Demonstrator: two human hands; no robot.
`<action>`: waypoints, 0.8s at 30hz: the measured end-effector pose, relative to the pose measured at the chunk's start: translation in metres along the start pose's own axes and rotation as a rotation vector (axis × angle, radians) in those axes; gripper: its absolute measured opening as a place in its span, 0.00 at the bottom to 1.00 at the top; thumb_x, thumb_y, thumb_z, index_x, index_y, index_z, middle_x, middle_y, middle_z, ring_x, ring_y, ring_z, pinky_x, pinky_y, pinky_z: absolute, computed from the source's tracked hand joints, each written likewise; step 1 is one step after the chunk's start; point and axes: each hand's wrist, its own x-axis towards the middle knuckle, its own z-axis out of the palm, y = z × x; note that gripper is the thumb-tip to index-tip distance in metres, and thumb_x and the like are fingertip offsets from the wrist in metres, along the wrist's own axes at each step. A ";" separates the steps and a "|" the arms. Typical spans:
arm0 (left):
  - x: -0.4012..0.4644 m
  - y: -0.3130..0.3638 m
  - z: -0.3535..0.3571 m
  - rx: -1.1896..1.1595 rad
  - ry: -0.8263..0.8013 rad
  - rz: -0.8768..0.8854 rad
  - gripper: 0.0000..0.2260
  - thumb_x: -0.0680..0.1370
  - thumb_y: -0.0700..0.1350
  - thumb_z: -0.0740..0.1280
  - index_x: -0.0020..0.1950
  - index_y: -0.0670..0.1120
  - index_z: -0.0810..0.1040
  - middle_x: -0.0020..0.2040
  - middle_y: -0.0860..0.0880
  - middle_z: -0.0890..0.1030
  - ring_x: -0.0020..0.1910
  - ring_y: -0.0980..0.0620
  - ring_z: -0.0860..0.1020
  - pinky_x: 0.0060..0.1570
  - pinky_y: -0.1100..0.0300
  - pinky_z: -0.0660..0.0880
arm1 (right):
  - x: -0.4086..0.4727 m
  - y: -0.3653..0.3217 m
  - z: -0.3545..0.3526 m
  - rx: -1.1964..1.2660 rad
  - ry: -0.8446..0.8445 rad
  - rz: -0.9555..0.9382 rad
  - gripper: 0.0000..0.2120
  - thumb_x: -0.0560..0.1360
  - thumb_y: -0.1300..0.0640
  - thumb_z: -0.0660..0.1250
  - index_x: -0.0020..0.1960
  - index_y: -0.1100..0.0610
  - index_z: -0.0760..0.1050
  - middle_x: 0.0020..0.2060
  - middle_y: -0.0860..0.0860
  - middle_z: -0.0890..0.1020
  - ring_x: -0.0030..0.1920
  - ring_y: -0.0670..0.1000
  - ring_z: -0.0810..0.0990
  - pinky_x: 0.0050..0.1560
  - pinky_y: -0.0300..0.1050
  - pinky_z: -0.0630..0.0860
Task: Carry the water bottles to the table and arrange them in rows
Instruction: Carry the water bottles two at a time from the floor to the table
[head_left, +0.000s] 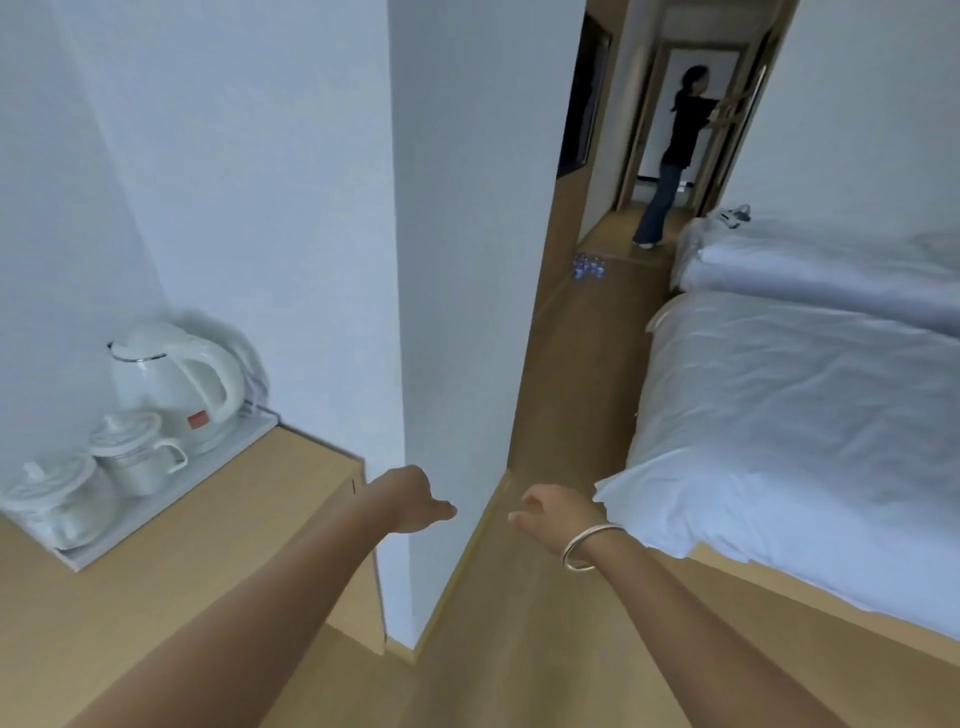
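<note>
Now fetching | both hands, left hand (415, 501) and right hand (550, 514), loose, holding nothing | bottles (589, 266) far ahead on floor | walk up, grip bodies firmly.

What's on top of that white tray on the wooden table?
On the flat white tray stand a white electric kettle and two white lidded ceramic cups. The lids hide what is inside them, and the wooden table beneath the tray is covered.

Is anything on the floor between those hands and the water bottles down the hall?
Nothing visible: bare floor runs from both empty hands to the bottles, between the wall corner and the bed.
</note>
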 end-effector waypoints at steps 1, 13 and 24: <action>0.009 0.013 0.003 0.006 -0.009 0.014 0.23 0.75 0.58 0.63 0.29 0.45 0.61 0.29 0.50 0.64 0.27 0.54 0.65 0.30 0.62 0.61 | -0.001 0.013 -0.008 0.021 0.021 0.029 0.18 0.75 0.47 0.62 0.57 0.59 0.73 0.52 0.54 0.78 0.52 0.53 0.77 0.46 0.42 0.73; 0.143 0.089 0.004 0.053 -0.110 0.213 0.24 0.74 0.58 0.63 0.26 0.46 0.60 0.27 0.51 0.62 0.24 0.54 0.62 0.31 0.63 0.62 | 0.071 0.083 -0.050 0.094 0.072 0.202 0.17 0.76 0.47 0.62 0.58 0.58 0.71 0.50 0.51 0.75 0.53 0.53 0.76 0.55 0.46 0.72; 0.291 0.145 -0.046 0.059 -0.183 0.304 0.22 0.75 0.56 0.63 0.28 0.46 0.63 0.26 0.50 0.64 0.23 0.55 0.64 0.29 0.63 0.64 | 0.191 0.099 -0.113 0.145 0.175 0.298 0.20 0.76 0.46 0.61 0.63 0.57 0.70 0.60 0.53 0.75 0.58 0.53 0.74 0.56 0.43 0.69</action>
